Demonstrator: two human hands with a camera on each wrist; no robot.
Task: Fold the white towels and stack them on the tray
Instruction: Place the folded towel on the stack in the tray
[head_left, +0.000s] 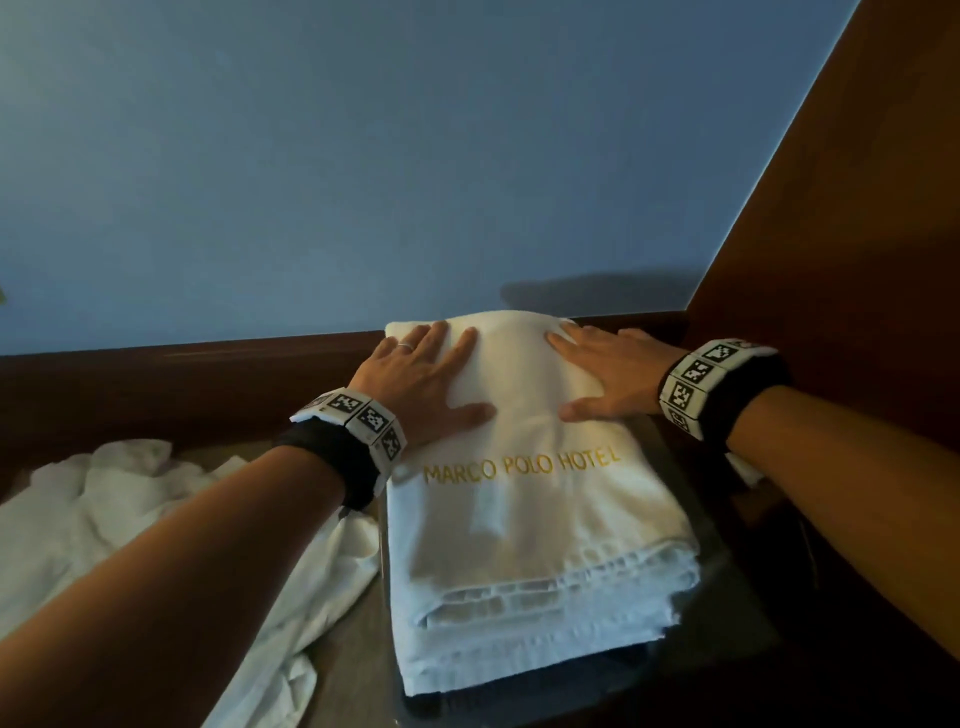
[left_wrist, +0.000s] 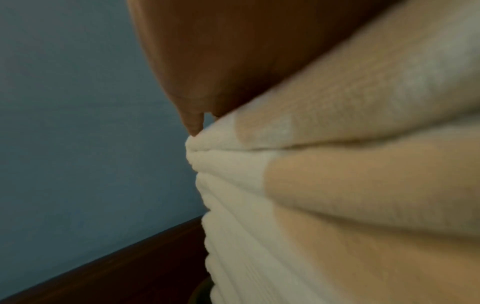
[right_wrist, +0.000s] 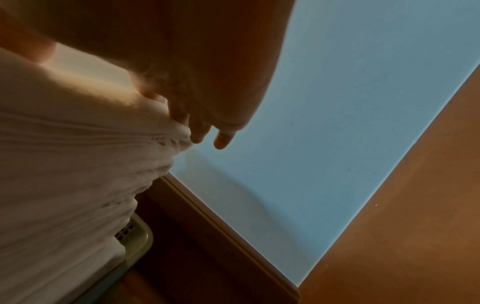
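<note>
I see a blue wall behind everything, with a brown panel to my right. Below it runs the dark table. On its left part lies a heap of loose white towels, crumpled and unfolded. Just right of the heap sits the stack of folded white towels, the top one lettered MARCO POLO HOTEL in gold. From the left wrist view I see many folded layers one over another. The stack rests on the tray, of which only a pale rim and slotted corner show in the right wrist view, near the table's back edge; in the head view the towels overhang it and hide it.

My left hand lies flat on the far left part of the top towel, fingers straight and spread, thumb toward me. My right hand lies flat on the far right part, fingers straight and reaching past the far edge of the stack. Neither hand grips anything; both press down with wide palms. A ring sits on a left finger. Each wrist carries a band of black-and-white markers.
</note>
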